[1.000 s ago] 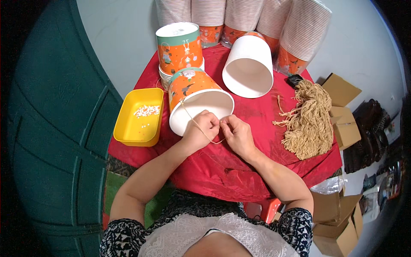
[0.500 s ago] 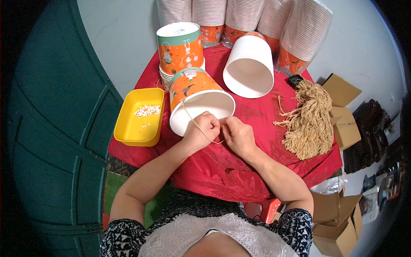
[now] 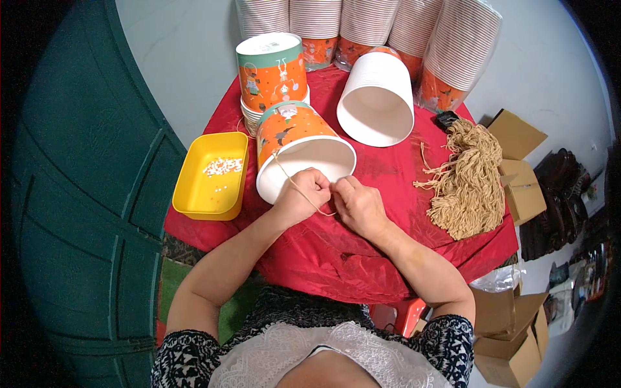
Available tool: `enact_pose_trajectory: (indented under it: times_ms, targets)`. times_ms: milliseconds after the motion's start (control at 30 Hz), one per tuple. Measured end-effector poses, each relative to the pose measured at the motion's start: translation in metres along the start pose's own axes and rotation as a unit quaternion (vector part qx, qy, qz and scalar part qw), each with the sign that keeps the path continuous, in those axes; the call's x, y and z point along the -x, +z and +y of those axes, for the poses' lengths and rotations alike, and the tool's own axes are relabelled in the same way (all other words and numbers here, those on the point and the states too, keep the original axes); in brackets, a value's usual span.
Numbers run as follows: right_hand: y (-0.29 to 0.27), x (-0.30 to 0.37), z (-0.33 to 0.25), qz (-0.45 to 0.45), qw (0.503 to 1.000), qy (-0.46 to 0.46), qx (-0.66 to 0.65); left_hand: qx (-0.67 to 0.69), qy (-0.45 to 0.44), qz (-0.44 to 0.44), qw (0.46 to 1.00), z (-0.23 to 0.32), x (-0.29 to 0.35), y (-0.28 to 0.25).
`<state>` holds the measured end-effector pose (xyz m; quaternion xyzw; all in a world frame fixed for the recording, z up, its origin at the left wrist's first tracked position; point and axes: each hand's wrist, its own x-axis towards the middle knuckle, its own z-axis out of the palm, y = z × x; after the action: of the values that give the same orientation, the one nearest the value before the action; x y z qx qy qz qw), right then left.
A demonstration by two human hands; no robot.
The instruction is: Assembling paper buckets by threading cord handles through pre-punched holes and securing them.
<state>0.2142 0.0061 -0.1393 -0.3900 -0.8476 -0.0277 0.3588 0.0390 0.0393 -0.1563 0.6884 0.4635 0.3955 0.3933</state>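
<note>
An orange and green paper bucket (image 3: 299, 131) lies tilted with its white open mouth toward me. A thin tan cord (image 3: 292, 180) runs from the bucket's rim, over my left hand (image 3: 303, 196), and curves to the fingers of my right hand (image 3: 359, 204). Both hands are closed in pinches, their fingertips nearly meeting just in front of the bucket's mouth. The right one grips the cord. What my left fingertips pinch is hidden or too small to make out.
To the left, a yellow tray (image 3: 185, 187) contains small white pieces. Behind stand an upturned bucket (image 3: 272, 77) on a stack and several wrapped bucket stacks (image 3: 463, 45). A white-mouthed bucket (image 3: 376, 103) lies at centre right, a bundle of tan cords (image 3: 471, 181) at the red cloth's right edge.
My right fingers have shifted very slightly at the pinch point. The cord and bucket stay nearly in place.
</note>
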Motion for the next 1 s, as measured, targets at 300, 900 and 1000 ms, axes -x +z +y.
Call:
enact_pose_trajectory:
  times_ms: [300,900,1000]
  targets:
    - [-0.002,-0.004,0.003,-0.031,0.939,0.213,-0.267,-0.032,0.070,0.034,0.996,0.003,0.001,0.003]
    - [-0.003,-0.006,0.006,-0.040,0.903,0.296,-0.309,-0.040,0.093,0.037,0.994,0.003,0.004,0.009]
    - [-0.004,-0.007,0.004,-0.048,0.905,0.297,-0.303,-0.060,0.113,0.053,0.990,-0.002,0.002,0.009]
